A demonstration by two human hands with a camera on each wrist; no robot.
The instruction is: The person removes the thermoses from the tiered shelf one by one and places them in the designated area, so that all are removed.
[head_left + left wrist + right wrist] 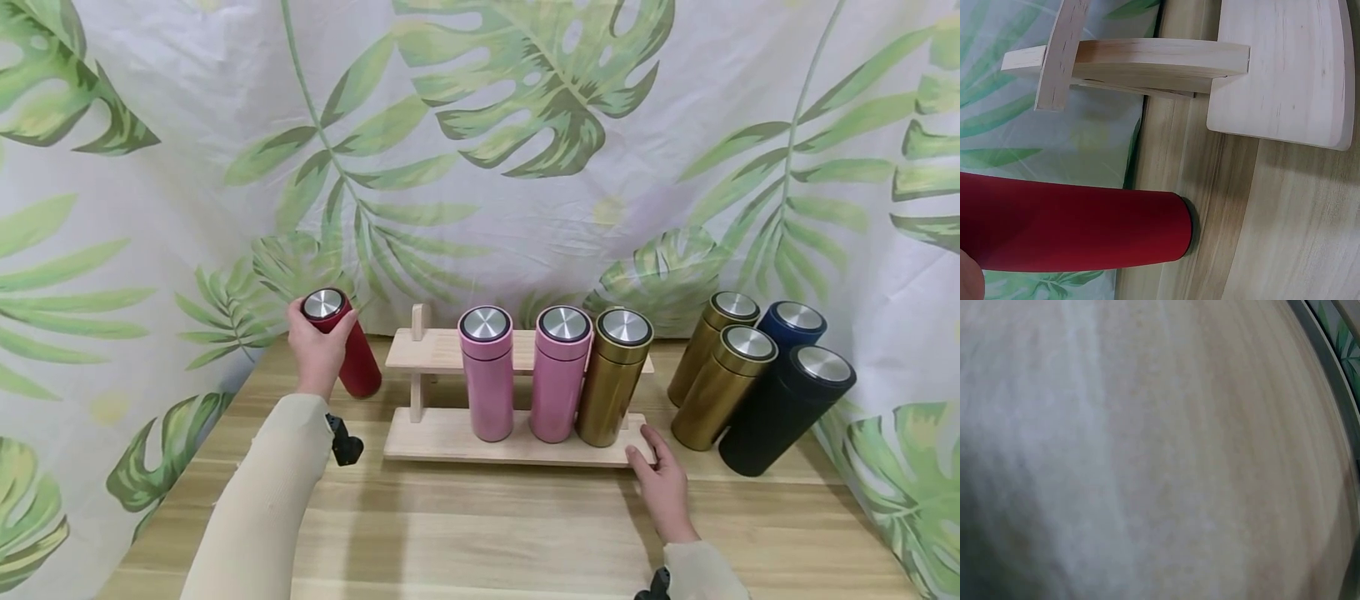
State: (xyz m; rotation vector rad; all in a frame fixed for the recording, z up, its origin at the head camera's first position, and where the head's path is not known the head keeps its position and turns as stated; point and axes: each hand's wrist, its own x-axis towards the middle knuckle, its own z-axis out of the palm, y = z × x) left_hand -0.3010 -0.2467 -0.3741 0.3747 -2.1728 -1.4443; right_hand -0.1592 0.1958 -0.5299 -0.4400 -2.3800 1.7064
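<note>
Red flask [362,367] — left of the wooden rack [442,435] — is in the left hand's [321,354] grasp; the right hand [664,487] grips the rack's end. Wood-grain table [480,537], leaf-print cloth [202,108] around. I count two pink flasks [491,396], three gold flasks [617,387], one blue flask [786,337], one black flask [765,425], one red.

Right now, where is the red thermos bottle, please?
In the head view, the red thermos bottle is on the left, held by the left hand, left of the two-tier wooden rack.
</note>
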